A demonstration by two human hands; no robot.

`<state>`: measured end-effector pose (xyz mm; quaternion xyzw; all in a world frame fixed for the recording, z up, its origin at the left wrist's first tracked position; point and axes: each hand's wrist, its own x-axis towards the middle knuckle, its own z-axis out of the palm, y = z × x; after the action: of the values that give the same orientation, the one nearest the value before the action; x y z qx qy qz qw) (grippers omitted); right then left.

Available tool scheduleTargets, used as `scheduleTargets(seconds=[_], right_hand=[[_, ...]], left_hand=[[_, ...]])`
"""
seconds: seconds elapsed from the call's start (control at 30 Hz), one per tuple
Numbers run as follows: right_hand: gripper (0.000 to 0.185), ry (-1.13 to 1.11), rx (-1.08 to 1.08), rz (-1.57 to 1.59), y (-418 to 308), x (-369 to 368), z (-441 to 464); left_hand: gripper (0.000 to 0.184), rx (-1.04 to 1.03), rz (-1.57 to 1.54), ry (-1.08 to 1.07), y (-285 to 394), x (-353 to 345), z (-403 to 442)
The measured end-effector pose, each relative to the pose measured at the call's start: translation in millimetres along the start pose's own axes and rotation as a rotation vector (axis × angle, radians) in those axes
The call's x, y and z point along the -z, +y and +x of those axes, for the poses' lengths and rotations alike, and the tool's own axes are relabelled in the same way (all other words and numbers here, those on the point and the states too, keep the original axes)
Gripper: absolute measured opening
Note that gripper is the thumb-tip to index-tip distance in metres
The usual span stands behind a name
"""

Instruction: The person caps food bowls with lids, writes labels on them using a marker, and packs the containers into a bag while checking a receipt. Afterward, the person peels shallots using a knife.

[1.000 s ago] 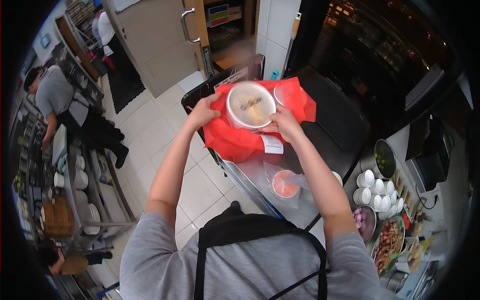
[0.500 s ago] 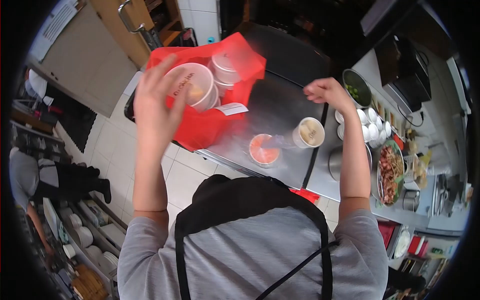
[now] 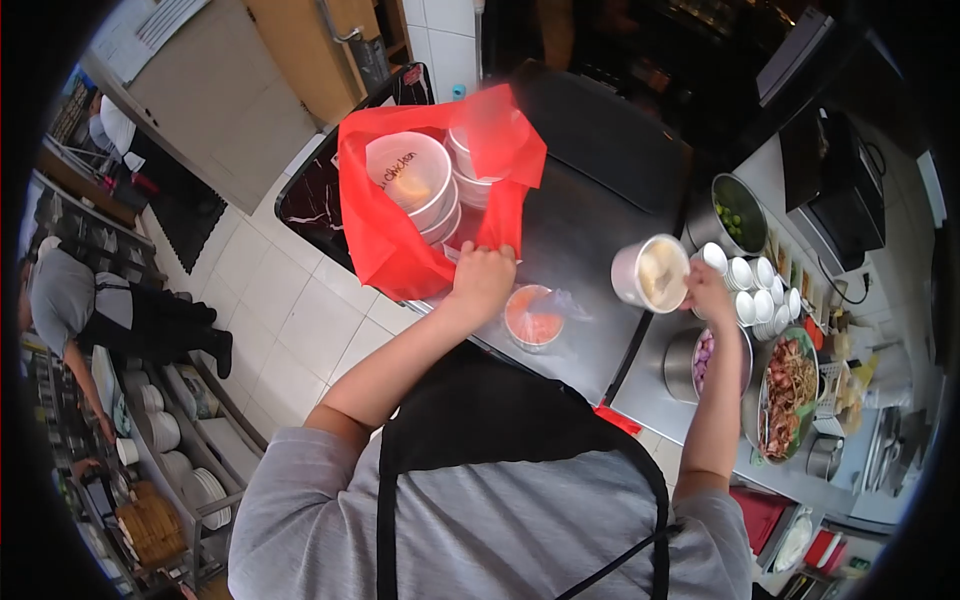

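Observation:
My left hand [image 3: 485,280] is closed on the near edge of an open red bag [image 3: 385,245]. Inside the bag, a large lidded tub [image 3: 410,180] with dark writing tops a stack, and more lidded containers [image 3: 472,170] stand to its right. My right hand [image 3: 708,292] grips the right side of a white lidded cup [image 3: 650,272], held above the metal counter. Between the bag and that cup, a cup with orange contents [image 3: 533,317] sits in clear plastic on the counter.
To the right are a pot of green items [image 3: 738,215], stacked white cups [image 3: 755,285], a pot of purple pieces [image 3: 705,360] and a tray of meat [image 3: 787,400]. A co-worker [image 3: 75,300] stands at the far-left counter.
My left hand has moved from over the big tub to the bag's near edge and closed on it. My right hand has taken hold of the white cup and raised it.

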<state>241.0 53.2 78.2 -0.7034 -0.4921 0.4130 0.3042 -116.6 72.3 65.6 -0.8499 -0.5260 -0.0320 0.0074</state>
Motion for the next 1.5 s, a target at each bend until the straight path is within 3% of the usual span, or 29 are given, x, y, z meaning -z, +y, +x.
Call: scheduleTargets(seconds=[0.13,0.2,0.3,0.4,0.43,0.5,0.53,0.63,0.7,0.9,1.07,1.17,1.47,1.5], right_hand=[[0.026,-0.328,0.293,0.299,-118.0,-38.8,-4.6],[0.024,-0.421,0.305,0.486,-152.0,-96.9,1.6],[0.024,-0.625,0.231,0.462,-152.9,-162.5,38.2],[0.022,-0.442,0.305,-0.128,-142.4,-171.7,69.0],[0.022,-0.449,0.309,-0.128,-146.6,-172.0,70.9],[0.024,-0.415,0.561,-0.591,-153.6,-173.1,73.9],[0.024,-0.421,0.560,-0.591,-154.9,-184.5,75.1],[0.028,-0.398,0.641,-1.138,-158.3,-232.0,75.8],[0.033,-0.460,0.590,-1.241,-155.7,-251.8,79.6],[0.054,-0.755,0.479,-1.018,-194.4,-232.5,54.1],[0.075,-0.676,0.553,-1.178,-197.5,-243.9,16.1],[0.094,-0.649,0.422,-1.037,-182.0,-247.5,21.1],[0.095,-0.601,0.440,-0.935,-170.2,-283.0,35.1],[0.095,-0.467,0.452,-0.900,-156.2,-301.8,44.7]], left_hand=[[0.025,-0.015,-0.034,0.183,9.4,6.6,-10.1],[0.028,-0.002,-0.066,0.209,18.2,14.9,-10.4],[0.023,0.004,-0.119,0.231,30.3,23.8,-13.6],[0.030,0.014,-0.083,0.281,31.7,7.5,-17.5],[0.029,0.023,-0.102,0.309,31.0,8.1,-19.1],[0.020,0.011,-0.094,0.329,31.4,6.7,-20.2],[0.011,-0.009,-0.089,0.348,31.9,5.9,-21.1],[0.011,-0.018,-0.140,0.332,32.9,9.5,-21.9],[0.012,-0.012,-0.135,0.325,27.9,8.9,-20.3],[0.013,0.008,-0.193,0.339,8.2,6.6,-20.5],[0.014,-0.019,-0.207,0.395,9.9,-10.5,-22.0],[0.013,-0.051,-0.158,0.358,8.5,-9.8,-26.2],[0.006,-0.082,-0.296,0.286,-17.1,6.7,-36.1],[0.005,-0.112,-0.302,0.355,-22.6,7.1,-37.7]])
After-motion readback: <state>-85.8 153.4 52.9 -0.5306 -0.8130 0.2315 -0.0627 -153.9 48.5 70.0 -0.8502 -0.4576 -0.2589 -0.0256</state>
